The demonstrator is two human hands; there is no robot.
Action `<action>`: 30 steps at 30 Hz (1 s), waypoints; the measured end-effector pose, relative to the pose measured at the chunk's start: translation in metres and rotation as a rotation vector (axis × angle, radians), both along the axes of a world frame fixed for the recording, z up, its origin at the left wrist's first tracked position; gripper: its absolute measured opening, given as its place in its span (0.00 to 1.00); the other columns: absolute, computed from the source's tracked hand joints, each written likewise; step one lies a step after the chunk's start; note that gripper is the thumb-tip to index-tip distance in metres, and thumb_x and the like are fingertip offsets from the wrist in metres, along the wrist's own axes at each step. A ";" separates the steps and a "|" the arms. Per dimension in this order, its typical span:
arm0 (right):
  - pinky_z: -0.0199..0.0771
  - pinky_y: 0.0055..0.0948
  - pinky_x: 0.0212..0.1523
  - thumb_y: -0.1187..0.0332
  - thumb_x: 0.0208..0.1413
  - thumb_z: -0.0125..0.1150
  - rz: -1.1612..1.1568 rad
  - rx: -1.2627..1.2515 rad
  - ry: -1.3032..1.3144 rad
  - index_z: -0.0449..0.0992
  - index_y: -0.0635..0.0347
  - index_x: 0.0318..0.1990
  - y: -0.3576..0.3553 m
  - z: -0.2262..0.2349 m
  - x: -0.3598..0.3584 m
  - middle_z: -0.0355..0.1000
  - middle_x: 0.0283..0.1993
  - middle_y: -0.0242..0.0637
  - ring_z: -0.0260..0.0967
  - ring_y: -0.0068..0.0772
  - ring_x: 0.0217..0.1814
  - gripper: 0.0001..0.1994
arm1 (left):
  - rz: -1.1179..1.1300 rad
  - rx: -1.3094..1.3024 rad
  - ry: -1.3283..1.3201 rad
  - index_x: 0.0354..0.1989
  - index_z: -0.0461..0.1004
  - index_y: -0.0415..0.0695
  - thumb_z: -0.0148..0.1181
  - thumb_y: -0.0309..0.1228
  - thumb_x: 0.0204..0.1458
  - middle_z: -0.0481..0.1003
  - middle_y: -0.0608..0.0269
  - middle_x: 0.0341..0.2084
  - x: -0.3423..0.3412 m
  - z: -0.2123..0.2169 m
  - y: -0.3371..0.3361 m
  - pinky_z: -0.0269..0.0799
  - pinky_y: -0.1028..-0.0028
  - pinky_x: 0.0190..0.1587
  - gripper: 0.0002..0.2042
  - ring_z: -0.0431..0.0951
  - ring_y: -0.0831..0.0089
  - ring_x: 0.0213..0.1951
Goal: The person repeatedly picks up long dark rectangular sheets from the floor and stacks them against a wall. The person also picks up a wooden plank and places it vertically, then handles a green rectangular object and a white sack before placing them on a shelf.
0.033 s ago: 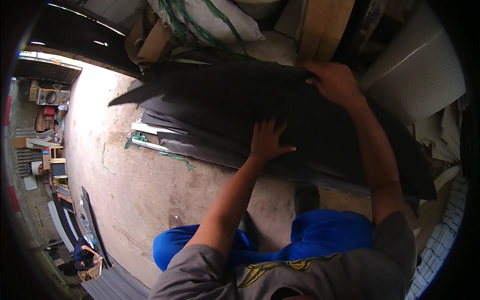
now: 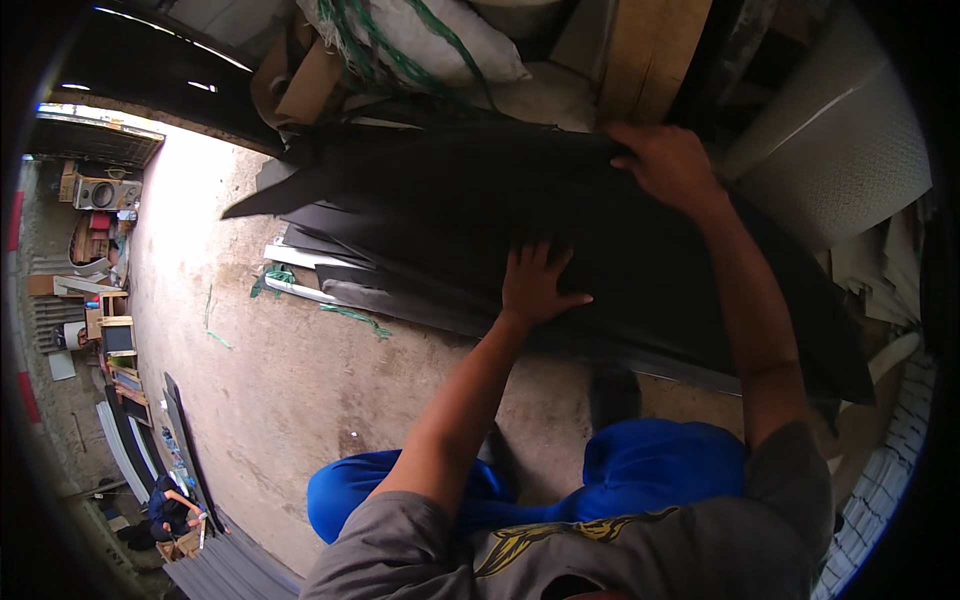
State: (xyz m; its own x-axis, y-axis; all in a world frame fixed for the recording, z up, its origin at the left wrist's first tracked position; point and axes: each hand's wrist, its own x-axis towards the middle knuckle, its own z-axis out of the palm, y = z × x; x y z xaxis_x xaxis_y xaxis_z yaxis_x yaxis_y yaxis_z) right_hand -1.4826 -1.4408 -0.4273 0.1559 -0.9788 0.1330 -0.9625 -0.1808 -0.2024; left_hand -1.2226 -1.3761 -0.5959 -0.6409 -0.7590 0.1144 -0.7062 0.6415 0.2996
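A large black flexible sheet [image 2: 450, 210] lies tilted on top of a stack of similar dark sheets in front of me. My left hand [image 2: 535, 285] rests flat on its lower part with the fingers spread and grips nothing. My right hand [image 2: 665, 165] is curled over the sheet's upper edge and holds it. My blue trouser legs [image 2: 640, 470] show below, near the stack's front edge.
White sacks under green netting [image 2: 420, 40], a wooden plank [image 2: 650, 60] and a white textured roll [image 2: 850, 150] stand behind the stack. Bare concrete floor [image 2: 280, 390] stretches left, with green strap scraps [image 2: 350, 315]. Another person [image 2: 165, 510] crouches far off by grey sheets [image 2: 230, 570].
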 end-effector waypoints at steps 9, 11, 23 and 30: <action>0.82 0.45 0.43 0.28 0.50 0.59 -0.454 0.217 0.197 0.80 0.57 0.49 -0.020 -0.010 -0.015 0.81 0.37 0.49 0.81 0.51 0.45 0.38 | 0.110 0.171 -0.049 0.61 0.76 0.50 0.62 0.66 0.48 0.70 0.48 0.53 0.019 0.002 0.030 0.64 0.50 0.61 0.39 0.71 0.50 0.57; 0.82 0.44 0.41 0.25 0.50 0.58 -0.421 0.175 0.186 0.80 0.61 0.48 -0.023 -0.003 -0.018 0.80 0.36 0.51 0.81 0.53 0.45 0.42 | 0.141 0.258 -0.004 0.60 0.76 0.48 0.63 0.65 0.49 0.70 0.46 0.53 0.020 0.003 0.035 0.66 0.50 0.60 0.38 0.73 0.48 0.54; 0.67 0.47 0.66 0.29 0.45 0.68 -0.076 0.576 -0.262 0.70 0.64 0.65 -0.034 -0.109 0.008 0.69 0.64 0.55 0.67 0.55 0.67 0.50 | 0.833 1.242 1.983 0.76 0.49 0.44 0.33 0.62 0.68 0.64 0.45 0.67 0.039 -0.026 -0.015 0.68 0.56 0.64 0.39 0.73 0.49 0.61; 0.64 0.55 0.67 0.31 0.44 0.69 -0.265 0.347 -0.109 0.68 0.62 0.66 0.019 -0.174 0.015 0.59 0.71 0.53 0.57 0.51 0.74 0.50 | 1.244 1.175 1.523 0.72 0.51 0.38 0.46 0.49 0.70 0.61 0.45 0.68 0.027 -0.019 0.003 0.66 0.57 0.67 0.32 0.66 0.51 0.67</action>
